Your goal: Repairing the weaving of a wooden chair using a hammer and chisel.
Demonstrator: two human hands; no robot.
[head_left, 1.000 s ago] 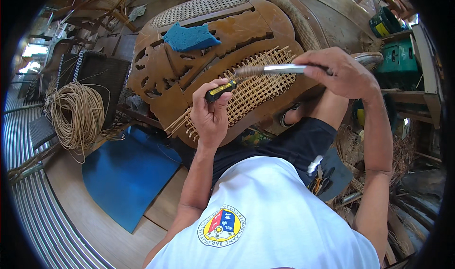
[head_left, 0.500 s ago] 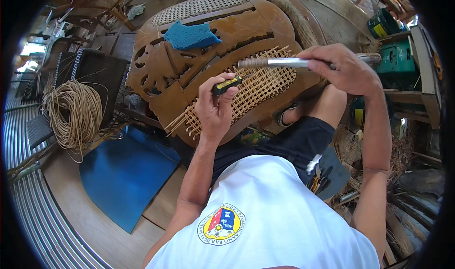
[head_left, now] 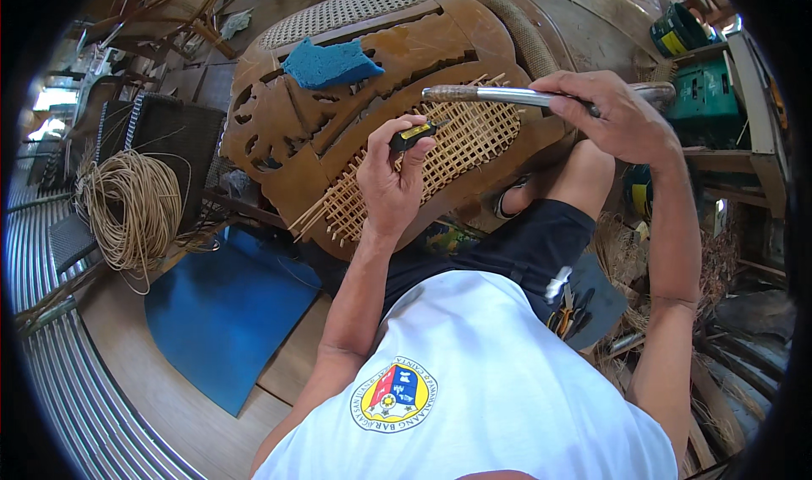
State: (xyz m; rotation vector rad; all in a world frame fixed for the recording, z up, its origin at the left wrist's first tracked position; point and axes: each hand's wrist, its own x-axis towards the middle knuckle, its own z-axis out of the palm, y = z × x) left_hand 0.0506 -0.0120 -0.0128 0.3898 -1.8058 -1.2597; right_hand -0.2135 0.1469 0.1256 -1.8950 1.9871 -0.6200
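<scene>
My left hand (head_left: 393, 180) grips a short black-and-yellow handled tool (head_left: 410, 136), its thin tip over the woven cane panel (head_left: 469, 142) in a brown wooden chair part (head_left: 262, 125). My right hand (head_left: 609, 116) grips a long silver metal bar (head_left: 499, 95) with a brown, worn end, held level above the panel, to the right of and higher than the small tool. A blue sponge (head_left: 330, 65) lies on the wood beyond my hands. Loose cane ends stick out at the panel's lower left.
A large rattan coil (head_left: 131, 209) hangs at left by dark woven chairs. A blue sheet (head_left: 220, 311) lies at lower left. Green crates (head_left: 710, 99) and buckets (head_left: 681, 32) stand at right. Pliers (head_left: 567, 311) lie beside my thigh, near loose fibre scraps.
My left hand with the small tool has moved up and right along the cane panel. My right hand and the metal bar have risen slightly.
</scene>
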